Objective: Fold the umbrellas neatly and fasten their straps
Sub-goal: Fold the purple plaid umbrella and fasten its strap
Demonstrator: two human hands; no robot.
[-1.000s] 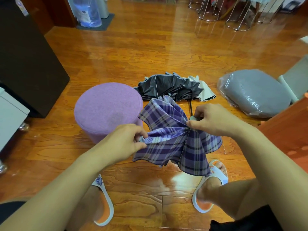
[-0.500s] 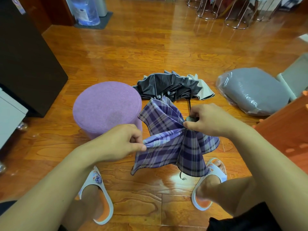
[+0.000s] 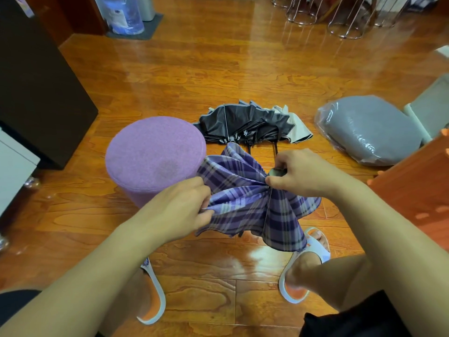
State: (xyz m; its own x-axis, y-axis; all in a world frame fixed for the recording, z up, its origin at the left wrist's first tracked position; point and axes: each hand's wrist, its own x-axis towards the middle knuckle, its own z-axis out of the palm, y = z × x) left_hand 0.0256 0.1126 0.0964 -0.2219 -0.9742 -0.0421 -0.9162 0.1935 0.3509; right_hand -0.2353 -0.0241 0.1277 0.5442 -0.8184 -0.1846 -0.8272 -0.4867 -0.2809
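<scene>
Umbrella (image 3: 245, 203): soft, light cloth over thin ribs; is being pleated.
Left hand (image 3: 179, 210): pinching 1 fold.
Right hand (image 3: 303, 173): gripping the tip.

Home living room: wood floor (image 3: 218, 69), purple pouf (image 3: 155, 156), slippers (image 3: 313, 249).

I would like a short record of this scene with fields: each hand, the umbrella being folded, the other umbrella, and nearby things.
left hand: pinches a fold of the plaid canopy
right hand: grips the gathered top end of the umbrella
purple plaid umbrella: held above the floor, canopy loose, not strapped
black umbrella: lies on the wooden floor, unfolded
nearby: purple round stool; grey cushion in plastic
</scene>
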